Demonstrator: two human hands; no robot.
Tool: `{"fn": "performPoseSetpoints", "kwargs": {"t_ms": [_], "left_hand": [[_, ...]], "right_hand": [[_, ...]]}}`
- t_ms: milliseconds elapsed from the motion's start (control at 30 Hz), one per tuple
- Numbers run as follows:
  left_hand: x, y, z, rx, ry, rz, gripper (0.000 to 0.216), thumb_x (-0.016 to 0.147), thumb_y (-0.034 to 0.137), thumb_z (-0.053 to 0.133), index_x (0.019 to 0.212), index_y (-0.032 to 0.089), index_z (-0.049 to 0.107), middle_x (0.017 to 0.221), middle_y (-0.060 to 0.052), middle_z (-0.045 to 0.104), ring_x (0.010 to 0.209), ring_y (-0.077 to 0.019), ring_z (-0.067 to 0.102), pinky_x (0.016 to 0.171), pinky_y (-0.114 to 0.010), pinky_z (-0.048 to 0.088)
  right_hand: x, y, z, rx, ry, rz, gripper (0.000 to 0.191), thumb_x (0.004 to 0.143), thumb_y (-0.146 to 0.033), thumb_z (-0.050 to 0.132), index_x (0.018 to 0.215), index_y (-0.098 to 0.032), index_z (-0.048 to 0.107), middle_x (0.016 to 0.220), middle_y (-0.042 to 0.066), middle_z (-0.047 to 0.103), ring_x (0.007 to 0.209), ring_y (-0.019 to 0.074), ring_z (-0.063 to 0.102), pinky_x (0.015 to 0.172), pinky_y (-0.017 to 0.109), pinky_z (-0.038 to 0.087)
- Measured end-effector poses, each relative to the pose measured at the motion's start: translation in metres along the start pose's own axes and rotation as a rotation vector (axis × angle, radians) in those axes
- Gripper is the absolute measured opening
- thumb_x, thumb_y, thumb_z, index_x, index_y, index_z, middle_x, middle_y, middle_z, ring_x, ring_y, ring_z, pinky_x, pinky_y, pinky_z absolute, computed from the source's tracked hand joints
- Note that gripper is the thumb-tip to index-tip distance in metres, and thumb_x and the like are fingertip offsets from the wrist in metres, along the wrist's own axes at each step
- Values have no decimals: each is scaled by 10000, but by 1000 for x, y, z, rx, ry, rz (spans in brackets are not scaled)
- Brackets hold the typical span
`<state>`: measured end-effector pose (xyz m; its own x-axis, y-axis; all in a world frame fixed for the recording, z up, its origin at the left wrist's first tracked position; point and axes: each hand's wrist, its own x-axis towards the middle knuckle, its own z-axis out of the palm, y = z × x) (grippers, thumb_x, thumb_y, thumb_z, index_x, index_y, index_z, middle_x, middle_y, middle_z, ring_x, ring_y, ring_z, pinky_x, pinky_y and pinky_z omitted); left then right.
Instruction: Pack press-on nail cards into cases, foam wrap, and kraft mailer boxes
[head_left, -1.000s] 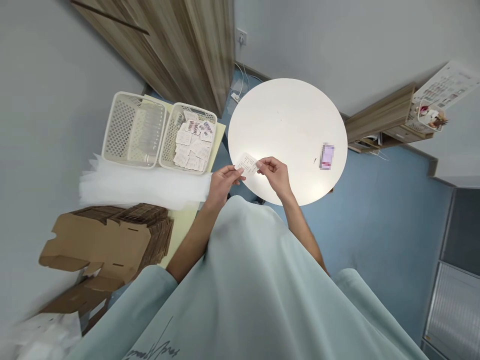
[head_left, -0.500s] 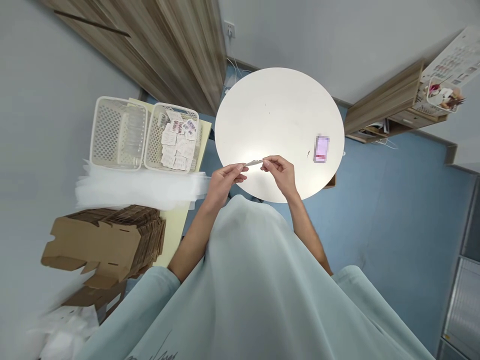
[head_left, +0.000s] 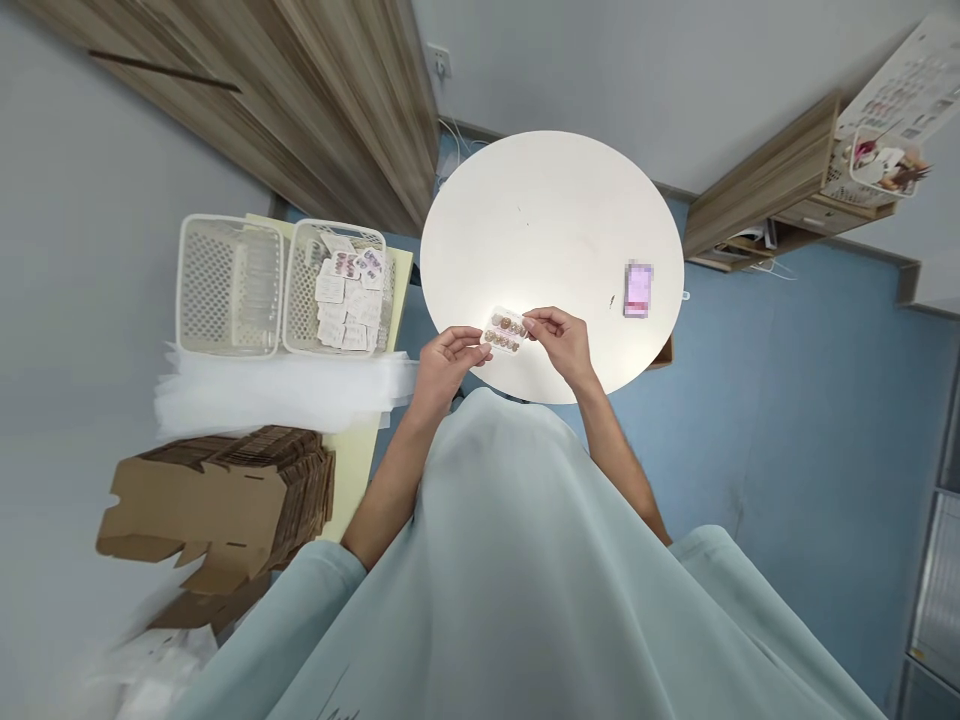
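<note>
Both hands hold a small flat card [head_left: 505, 331] over the near edge of a round white table [head_left: 555, 230]. Rows of small brownish pieces show on the card's upper face. My left hand [head_left: 444, 362] pinches its left end and my right hand [head_left: 561, 340] pinches its right end. To the left, a white mesh basket [head_left: 339, 290] holds several similar cards. A second white mesh basket [head_left: 229, 287] stands beside it with clear items inside.
A small pink blurred object [head_left: 638, 289] lies on the table's right side. White foam sheets [head_left: 277, 390] and a stack of flat cardboard boxes [head_left: 225, 495] lie on a yellow surface at left. A wooden cabinet [head_left: 315, 90] stands behind; a wooden shelf [head_left: 780, 200] is at right.
The card has been flipped over between my hands: first its printed white back showed, then its edge, now the face with the small pieces. My view shifted slightly.
</note>
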<state>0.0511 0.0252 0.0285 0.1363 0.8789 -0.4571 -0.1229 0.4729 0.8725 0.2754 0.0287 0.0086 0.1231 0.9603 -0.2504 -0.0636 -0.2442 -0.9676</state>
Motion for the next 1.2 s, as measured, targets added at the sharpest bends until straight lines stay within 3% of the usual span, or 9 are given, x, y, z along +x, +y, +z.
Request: {"fn": "performPoseSetpoints", "kwargs": {"t_ms": [200,300,400,567,700,833,900,1033,1200], "left_hand": [[0,12,-4,-228,-331,-183,623,870,742,918,1152,195,825,1316,-165,832,1298,-367,788,1134,-492,597],[1,13,-4,-307,-411,-198,665,862,713,945,1266,197,834,1418,-183,810,1375,-406,761,1206,-528,562],[4,9,-7,-325,-434,-184,647,828,680,986,1239,206,829,1428,-179,805,1398,-405,748,1232,-536,552],[10,-5,-9,-197,-246,-41,618,761,583,1052,1184,250,748,1391,-130,797,1359,-324,752,1243,-512,553],[13,-15,-9,79,-59,157,758,730,566,1049,1333,276,693,1467,-138,732,1377,-324,714,1154,-489,612],[11,-20,-11,267,33,289,839,760,509,1023,1486,297,660,1550,-148,674,1417,-330,679,1127,-472,628],[9,-19,-15,257,49,309,771,804,510,992,1475,283,687,1503,-145,704,1360,-310,710,1114,-459,636],[5,-13,-23,127,30,265,489,897,560,916,1228,221,796,1169,-110,800,1063,-249,785,971,-426,681],[2,-11,-32,-2,15,188,469,815,523,1000,1122,215,824,1045,-76,794,959,-214,775,876,-377,684]], "right_hand": [[7,-6,2,-25,-62,-45,560,806,-796,932,977,-265,872,1086,59,863,1059,259,786,981,415,640],[10,-11,7,-27,-75,-44,571,808,-807,923,982,-266,876,1107,59,869,1092,267,787,977,415,640],[11,-14,14,-39,-89,-46,586,806,-822,913,983,-265,875,1102,59,870,1094,269,791,976,418,645],[5,-19,27,-81,4,-57,558,847,-803,886,1027,-275,853,1136,53,860,1021,232,786,943,393,654],[-6,-22,38,-71,37,-16,545,820,-780,917,950,-261,816,1003,34,836,864,197,762,834,363,653],[-10,-21,44,-76,90,22,533,814,-762,929,870,-249,796,869,26,800,805,199,753,806,365,649],[-10,-20,43,-84,115,30,543,818,-772,919,852,-247,784,838,23,785,787,197,746,796,366,650],[-8,-20,36,-57,85,8,581,807,-803,914,852,-242,768,825,21,766,785,189,723,785,359,646],[-11,-21,34,-20,23,-13,607,798,-828,920,856,-244,766,815,14,738,770,178,685,771,363,626]]}}
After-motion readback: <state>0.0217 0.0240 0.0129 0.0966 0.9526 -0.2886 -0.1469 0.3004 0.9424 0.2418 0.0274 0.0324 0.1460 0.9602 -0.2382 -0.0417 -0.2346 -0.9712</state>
